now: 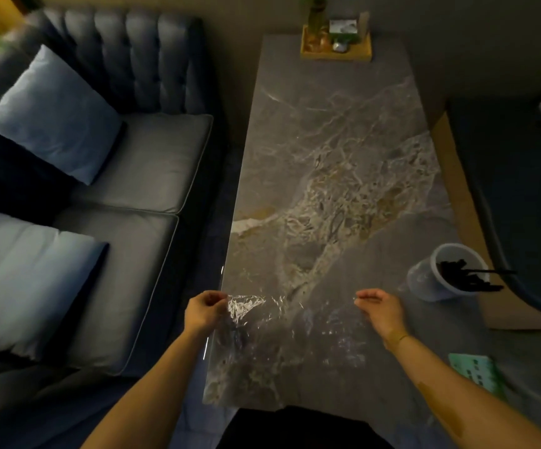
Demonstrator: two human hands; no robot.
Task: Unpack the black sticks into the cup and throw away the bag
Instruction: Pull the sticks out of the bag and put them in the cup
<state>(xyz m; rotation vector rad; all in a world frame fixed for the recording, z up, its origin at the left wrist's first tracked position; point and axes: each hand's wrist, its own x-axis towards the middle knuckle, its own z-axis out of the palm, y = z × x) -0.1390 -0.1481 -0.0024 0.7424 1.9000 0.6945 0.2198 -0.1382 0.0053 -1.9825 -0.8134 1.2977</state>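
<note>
A: Dim room, a marble table running away from the viewer, a blue sofa along its left side.

B: And the hands?

A: The left hand pinches one top corner of the clear bag. The right hand is at the other corner, fingers curled; I cannot tell whether it actually grips the film. The bag is stretched flat between them, above the table's near end.

B: The sticks?

A: The sticks are in the cup, which stands on the table just right of the right hand, sticks leaning out over the rim away from it.
</note>
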